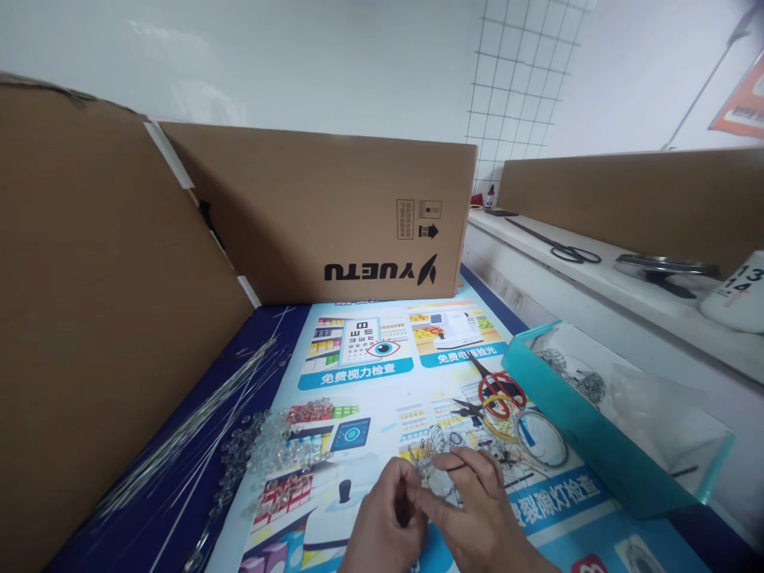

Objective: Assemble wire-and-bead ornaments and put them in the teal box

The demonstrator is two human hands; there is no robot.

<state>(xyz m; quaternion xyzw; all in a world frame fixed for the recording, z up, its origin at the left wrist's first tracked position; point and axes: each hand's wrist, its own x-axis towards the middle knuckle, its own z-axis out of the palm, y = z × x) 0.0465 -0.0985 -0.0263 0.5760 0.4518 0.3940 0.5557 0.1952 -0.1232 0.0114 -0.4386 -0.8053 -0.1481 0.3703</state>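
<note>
Both hands meet low in the centre of the head view, over the printed sheet (382,398). My left hand (391,513) is closed, its thumb and index finger pinched on something too small to make out. Touching it, my right hand (474,505) has curled fingers, and a thin dark piece lies across its index finger. What its fingertips hold is hidden. Tangled thin wire (433,446) lies just beyond the fingers. Clear beads (268,446) are heaped to the left. Red-handled scissors (501,394) and yellow-handled pliers (498,422) lie right of the wire.
Long thin wires (196,422) lie on blue cloth at the left. A teal-edged clear box (597,446) holding wire coils stands at the right. Cardboard panels (322,215) rise behind and left. Black scissors (567,251) and a white container (737,298) sit on the right ledge.
</note>
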